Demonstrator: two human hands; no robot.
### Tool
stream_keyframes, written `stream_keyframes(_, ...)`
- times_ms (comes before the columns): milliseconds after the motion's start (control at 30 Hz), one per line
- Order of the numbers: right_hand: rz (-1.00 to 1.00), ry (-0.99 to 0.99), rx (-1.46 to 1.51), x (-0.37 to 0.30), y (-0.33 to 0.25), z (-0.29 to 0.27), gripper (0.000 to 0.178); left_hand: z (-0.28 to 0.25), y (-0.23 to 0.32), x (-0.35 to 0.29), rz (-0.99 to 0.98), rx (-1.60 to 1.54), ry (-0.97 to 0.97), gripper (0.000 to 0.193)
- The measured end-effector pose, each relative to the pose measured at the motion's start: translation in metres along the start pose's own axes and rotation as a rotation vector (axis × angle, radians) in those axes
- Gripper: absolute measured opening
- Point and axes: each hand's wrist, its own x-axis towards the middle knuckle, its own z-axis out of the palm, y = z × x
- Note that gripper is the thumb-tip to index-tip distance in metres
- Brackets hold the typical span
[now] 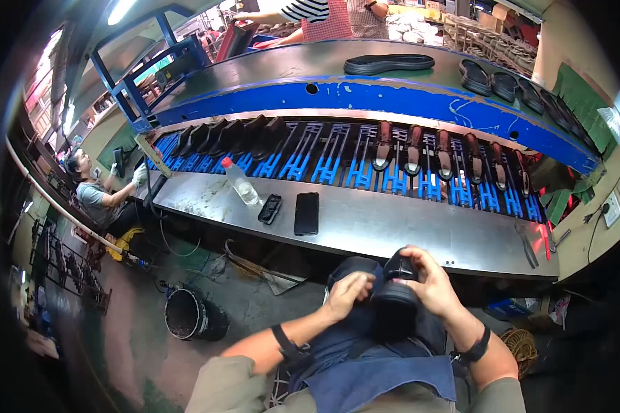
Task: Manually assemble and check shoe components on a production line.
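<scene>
The black shoe (395, 310) is toward five o'clock, below the worktop (393, 227). The right hand (430, 283) has fingers clamped on it; the left hand (350, 294) curls its fingers, grip I cannot tell. Steady right support should help.

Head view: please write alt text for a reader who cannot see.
The right hand holds a black shoe above a blue apron, the left hand close beside it. Beyond, a metal ledge bears a bottle and phone, before shoes on blue supports.
</scene>
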Motion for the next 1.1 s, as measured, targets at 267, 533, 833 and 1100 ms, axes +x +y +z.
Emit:
stream_keyframes(267,0.351,0.198,0.192,0.032,0.063,-0.036,0.035,0.066,0.011,0.079,-0.216,-0.947,0.105,0.035)
stream_keyframes(533,-0.361,-0.93,-0.716,-0.059,-0.03,-0.031,0.014,0.071,0.009,-0.056,0.604,0.376,-0.884,0.012)
stream_keyframes(833,-0.457,-0.449,-0.462,-0.012,0.041,-0.065,0.028,0.041,0.008,0.041,0.711,0.282,-0.397,0.026)
stream_keyframes(1100,0.061,-0.211,-0.169,0.058,0.047,-0.077,0.043,0.028,0.003,0.102,0.099,-0.315,-0.136,0.038)
